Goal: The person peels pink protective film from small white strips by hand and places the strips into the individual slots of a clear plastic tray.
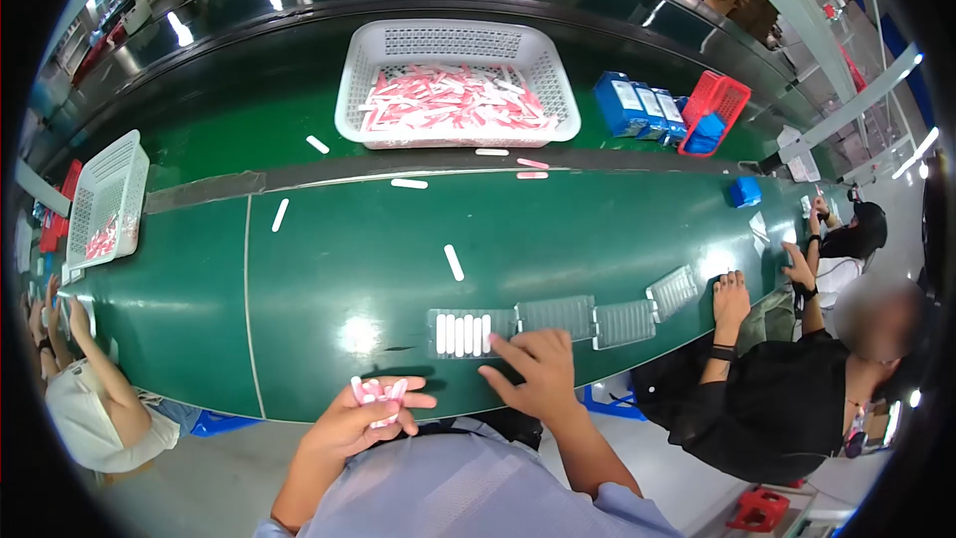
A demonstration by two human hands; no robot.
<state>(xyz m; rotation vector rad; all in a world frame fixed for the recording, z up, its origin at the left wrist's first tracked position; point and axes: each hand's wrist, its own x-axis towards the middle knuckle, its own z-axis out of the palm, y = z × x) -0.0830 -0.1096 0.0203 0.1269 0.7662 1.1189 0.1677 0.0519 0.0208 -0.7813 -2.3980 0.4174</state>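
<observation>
My left hand [349,423] is closed around a bunch of small pink-and-white sticks [378,401], held just off the table's near edge. A clear plastic tray [432,337] lies on the green table in front of me, with several white sticks [463,335] standing side by side in its slots. My right hand [540,369] is at the tray's right end, its index fingertip by the last stick and its thumb apart. Three more clear slotted trays [554,319] run off to the right in a line. One loose white stick [454,262] lies beyond the filled tray.
A large white basket [458,141] of pink-and-white sticks stands at the back. Right of it are blue boxes [619,105] and a red basket [732,100]. Another white basket [105,189] is at left. Co-workers sit on both sides; one's hand [731,301] rests on the table.
</observation>
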